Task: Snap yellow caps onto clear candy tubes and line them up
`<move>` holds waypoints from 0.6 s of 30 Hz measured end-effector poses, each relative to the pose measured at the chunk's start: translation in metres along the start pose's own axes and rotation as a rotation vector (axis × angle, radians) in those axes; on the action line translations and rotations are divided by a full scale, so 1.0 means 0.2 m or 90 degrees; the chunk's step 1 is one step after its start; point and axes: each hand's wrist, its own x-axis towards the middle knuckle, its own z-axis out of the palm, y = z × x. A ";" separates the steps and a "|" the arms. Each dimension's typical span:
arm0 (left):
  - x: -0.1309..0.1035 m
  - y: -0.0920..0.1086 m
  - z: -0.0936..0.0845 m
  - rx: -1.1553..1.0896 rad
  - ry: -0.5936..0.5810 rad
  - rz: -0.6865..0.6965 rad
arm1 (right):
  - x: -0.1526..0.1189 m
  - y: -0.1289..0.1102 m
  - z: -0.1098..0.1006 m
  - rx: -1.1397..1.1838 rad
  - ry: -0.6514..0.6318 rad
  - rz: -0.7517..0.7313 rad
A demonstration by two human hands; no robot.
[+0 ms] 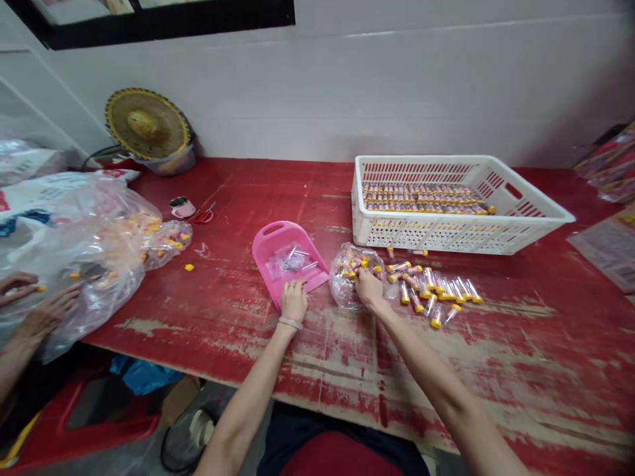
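My left hand (294, 302) is at the front lip of a pink scoop-shaped tray (265, 264), fingers bent and close together; what they grip, if anything, is hidden. In the tray lie clear plastic pieces (292, 260). My right hand (370, 289) reaches into a clear plastic bag (342, 291) of small yellow-and-pink pieces, its fingers closed and their tips hidden among the contents. Just right of the bag, several small clear tubes with yellow caps (430, 304) lie loose on the red table (317, 357), some with pink filling.
A white perforated crate (446, 235) holds rows of capped tubes. On the left, a co-worker's hands (47, 314) work at a large clear bag (119, 264). A pink cup (182, 208), red scissors (204, 215) and a loose yellow cap (189, 267) lie nearby.
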 end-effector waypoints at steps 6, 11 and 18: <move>-0.19 0.02 0.07 -0.024 -0.054 0.016 | -0.12 0.10 0.01 0.076 0.030 -0.011; -0.33 0.04 0.02 -0.078 0.023 0.038 | -0.01 0.06 0.05 0.085 0.006 0.007; -0.57 0.02 -0.09 -0.016 -0.050 -0.069 | 0.06 0.06 0.07 0.143 0.033 0.021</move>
